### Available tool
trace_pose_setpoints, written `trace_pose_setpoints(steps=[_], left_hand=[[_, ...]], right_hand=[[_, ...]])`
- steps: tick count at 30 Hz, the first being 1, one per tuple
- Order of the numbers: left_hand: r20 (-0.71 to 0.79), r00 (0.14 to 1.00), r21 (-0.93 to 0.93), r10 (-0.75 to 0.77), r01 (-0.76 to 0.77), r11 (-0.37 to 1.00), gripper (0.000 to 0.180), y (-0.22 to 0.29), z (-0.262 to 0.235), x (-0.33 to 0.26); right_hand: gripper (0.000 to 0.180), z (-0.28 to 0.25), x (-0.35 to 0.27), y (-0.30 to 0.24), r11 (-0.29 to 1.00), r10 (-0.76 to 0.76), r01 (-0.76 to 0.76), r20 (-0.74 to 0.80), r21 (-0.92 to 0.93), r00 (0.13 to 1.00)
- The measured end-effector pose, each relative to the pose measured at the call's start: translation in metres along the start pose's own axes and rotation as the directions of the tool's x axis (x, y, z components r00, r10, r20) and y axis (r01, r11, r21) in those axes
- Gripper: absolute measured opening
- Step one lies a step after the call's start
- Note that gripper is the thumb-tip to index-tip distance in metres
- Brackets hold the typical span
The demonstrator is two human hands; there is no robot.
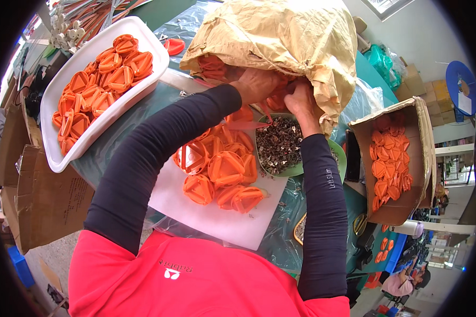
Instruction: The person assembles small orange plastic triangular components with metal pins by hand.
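Note:
A crumpled tan sack lies on the far side of the table with its mouth toward me, and orange plastic triangular-framed parts show inside. My left hand reaches into that mouth, its fingertips hidden by the sack and the parts. Beside it, my right hand is closed at the sack's edge; what it grips is hidden. Below my hands, more orange plastic parts are heaped on a white sheet. A reddish strip runs from the heap toward a green bowl of small dark and silvery pieces, likely screws.
At left stands a white tub full of orange parts. A cardboard box at right holds more of them. Another green bowl sits partly behind my right forearm. Brown cartons stand beside the table; a person is far right.

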State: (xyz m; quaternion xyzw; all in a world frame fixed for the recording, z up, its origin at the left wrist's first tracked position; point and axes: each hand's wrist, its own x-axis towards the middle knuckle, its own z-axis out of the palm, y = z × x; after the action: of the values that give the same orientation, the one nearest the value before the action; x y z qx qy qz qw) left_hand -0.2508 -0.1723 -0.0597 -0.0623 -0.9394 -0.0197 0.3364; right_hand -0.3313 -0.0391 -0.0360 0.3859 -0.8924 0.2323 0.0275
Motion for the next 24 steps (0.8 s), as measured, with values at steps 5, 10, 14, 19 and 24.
trace_pose_setpoints(steps=[5, 10, 14, 19, 24], left_hand=[[0.116, 0.977, -0.332, -0.178, 0.207, 0.92, 0.037, -0.011, -0.025, -0.001], [0.229, 0.915, -0.886, -0.333, 0.338, 0.316, 0.028, -0.01, -0.073, -0.022], [0.558, 0.725, -0.714, -0.404, 0.667, 0.212, 0.025, -0.008, -0.097, -0.053], [0.504, 0.772, -0.75, -0.388, 0.614, 0.246, 0.023, 0.008, -0.128, -0.078], [0.562, 0.762, -0.788, -0.322, 0.612, 0.072, 0.022, 0.023, -0.148, -0.095]], right_hand=[[0.031, -0.01, -0.001, 0.037, 0.596, 0.202, -0.302, 0.225, 0.744, 0.953], [0.055, -0.048, -0.04, 0.008, 0.279, -0.092, -0.063, 0.092, 0.958, 0.991], [0.04, -0.06, -0.047, -0.025, 0.378, 0.093, -0.287, 0.273, 0.88, 0.958], [0.041, -0.068, -0.061, -0.029, 0.291, 0.022, -0.347, 0.356, 0.892, 0.934], [0.038, -0.081, -0.083, -0.045, 0.32, 0.012, -0.344, 0.36, 0.883, 0.933]])
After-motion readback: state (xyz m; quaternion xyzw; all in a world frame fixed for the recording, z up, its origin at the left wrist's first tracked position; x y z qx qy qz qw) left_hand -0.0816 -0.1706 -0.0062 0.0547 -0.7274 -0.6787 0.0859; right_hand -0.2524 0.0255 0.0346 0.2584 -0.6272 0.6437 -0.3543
